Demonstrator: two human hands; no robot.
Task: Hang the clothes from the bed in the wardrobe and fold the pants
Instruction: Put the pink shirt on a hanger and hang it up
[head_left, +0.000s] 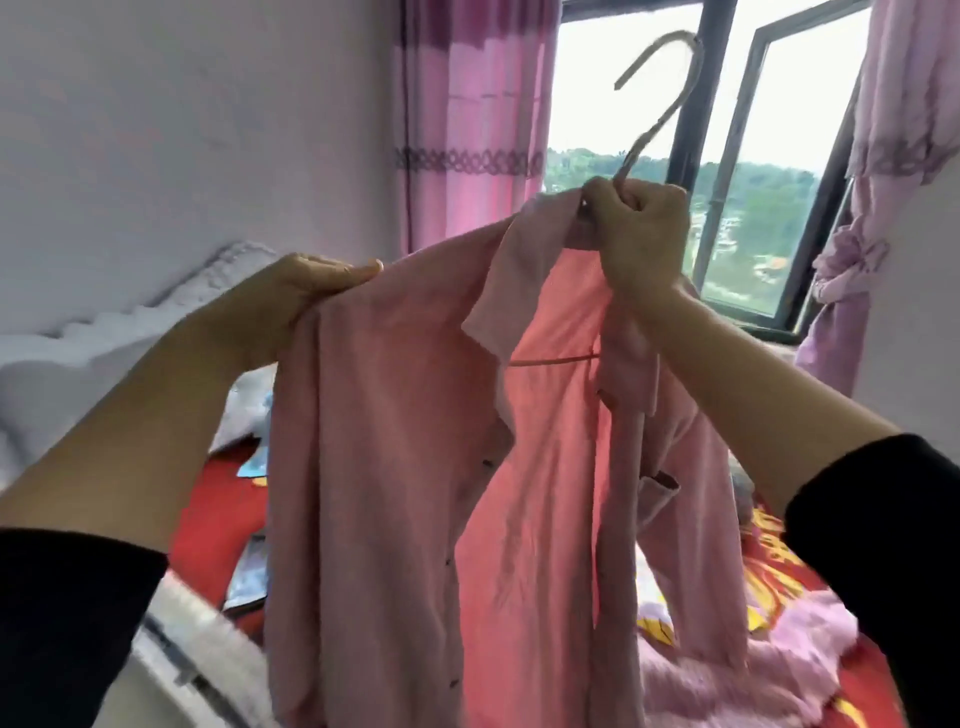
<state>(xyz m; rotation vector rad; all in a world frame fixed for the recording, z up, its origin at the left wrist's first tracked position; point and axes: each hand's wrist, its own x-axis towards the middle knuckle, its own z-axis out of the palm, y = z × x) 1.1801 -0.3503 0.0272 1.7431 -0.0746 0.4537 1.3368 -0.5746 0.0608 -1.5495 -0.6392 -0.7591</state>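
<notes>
1. The person is holding a pink shirt (395, 467) up over the bed (208, 525), and it is already sitting on a hanger (657, 98). The hook is poking up in front of the window (753, 156), and the lower bar is showing through the shirt's open front.
2. The right hand (636, 234) is gripping the hanger's neck together with the collar, its fingers (654, 200) curling tightly around both.
3. The left hand (306, 286) is pinching the shirt's shoulder, thumb on top and the other fingers hiding behind the cloth. Judging by that, it is settling the shoulder onto the hanger's arm.
4. The task is looking only partly done. This shirt is nearly ready to carry over but is not yet hanging in the wardrobe, and a pink fluffy garment (737, 670) is lying on the bed's red cover.
5. The wardrobe is lying outside the view. No pants are standing out, as the shirt is covering much of the bed. The pale flat items to its left are too blurred to name.
</notes>
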